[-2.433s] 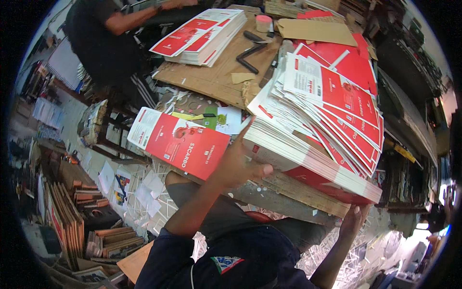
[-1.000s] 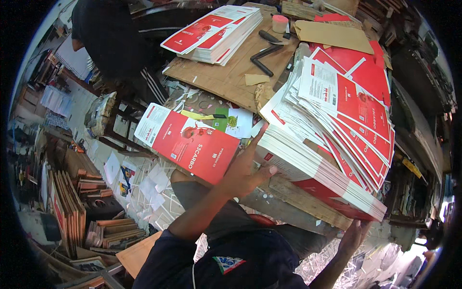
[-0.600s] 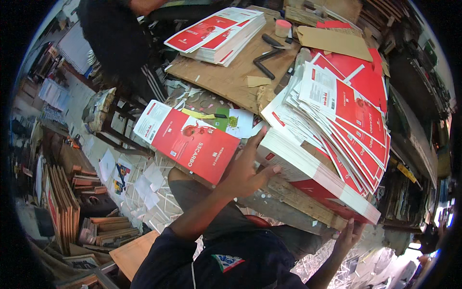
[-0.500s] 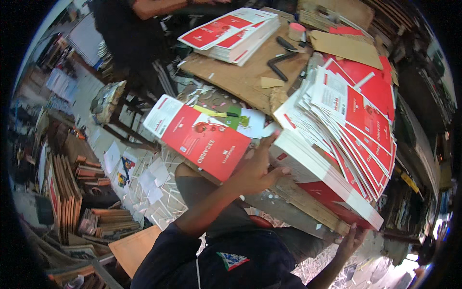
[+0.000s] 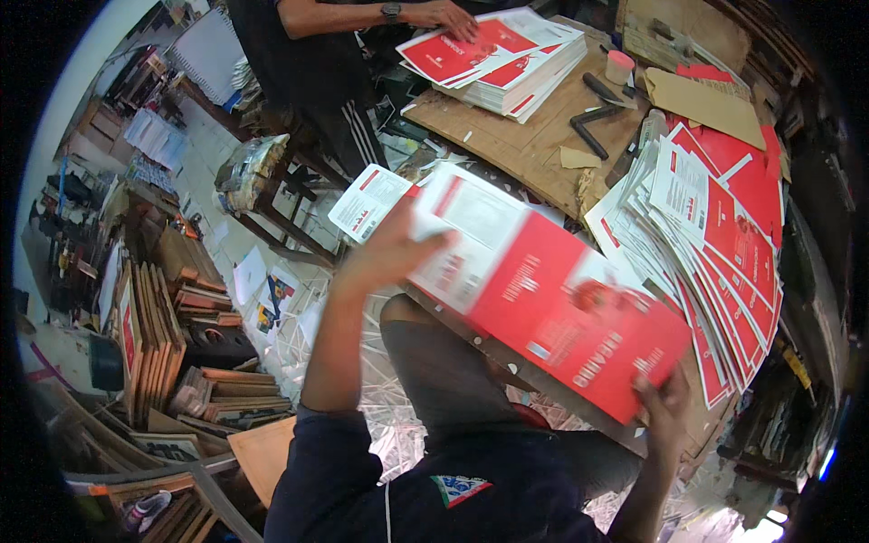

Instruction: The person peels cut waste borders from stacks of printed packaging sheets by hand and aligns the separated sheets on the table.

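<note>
I hold a bundle of red and white printed sheets (image 5: pixel 552 290) flat in front of me, blurred by motion. My left hand (image 5: pixel 387 251) grips its upper left edge and my right hand (image 5: pixel 665 407) grips its lower right corner. Right of the bundle lies a large fanned stack of the same red and white sheets (image 5: pixel 715 235) on the wooden worktable (image 5: pixel 507 145). Another sheet (image 5: pixel 369 201) peeks out just behind my left hand.
Another person (image 5: pixel 308 54) stands at the far side with a hand (image 5: pixel 444 14) on a second stack of sheets (image 5: pixel 502 54). A pink-lidded jar (image 5: pixel 619 66), dark tools (image 5: pixel 593 122) and brown paper (image 5: pixel 706 101) lie on the table. Stacked boards and books (image 5: pixel 172 335) fill the floor at left.
My left hand has come off the fanned stack's edge, and both hands now carry a bundle of sheets across in front of me. The other person's hand now rests on the far stack.
</note>
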Motion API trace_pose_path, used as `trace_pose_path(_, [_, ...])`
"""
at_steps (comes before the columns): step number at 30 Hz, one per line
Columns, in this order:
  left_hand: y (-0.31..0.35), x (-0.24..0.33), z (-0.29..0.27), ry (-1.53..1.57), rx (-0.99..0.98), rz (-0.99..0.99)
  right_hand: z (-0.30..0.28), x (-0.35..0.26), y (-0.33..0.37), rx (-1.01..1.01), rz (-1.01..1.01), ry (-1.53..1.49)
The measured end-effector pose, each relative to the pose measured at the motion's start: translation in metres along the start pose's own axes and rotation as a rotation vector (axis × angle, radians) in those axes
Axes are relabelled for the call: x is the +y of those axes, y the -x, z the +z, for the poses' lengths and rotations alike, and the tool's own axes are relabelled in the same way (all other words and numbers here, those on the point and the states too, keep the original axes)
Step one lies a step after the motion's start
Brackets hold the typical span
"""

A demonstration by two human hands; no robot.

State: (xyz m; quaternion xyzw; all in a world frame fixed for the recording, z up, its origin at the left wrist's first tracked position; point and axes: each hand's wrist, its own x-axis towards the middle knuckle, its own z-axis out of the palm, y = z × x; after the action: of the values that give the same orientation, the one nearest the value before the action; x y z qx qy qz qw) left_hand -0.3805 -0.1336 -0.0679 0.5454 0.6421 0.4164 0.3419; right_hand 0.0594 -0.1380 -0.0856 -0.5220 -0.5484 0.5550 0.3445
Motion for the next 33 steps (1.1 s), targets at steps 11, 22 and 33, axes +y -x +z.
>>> trace_pose_path(11, [-0.066,-0.058,-0.241,-0.47,0.218,-0.424,0.172,-0.053,-0.113,-0.387,0.203,-0.339])
trace_pose_path(22, [-0.113,0.003,-0.257,-0.304,0.183,-0.304,0.159,-0.112,-0.122,-0.339,-0.011,-0.243])
trace_pose_path(33, [-0.062,-0.111,-0.194,-0.147,-0.02,-0.518,0.18,-0.025,-0.095,-0.463,0.31,-0.266])
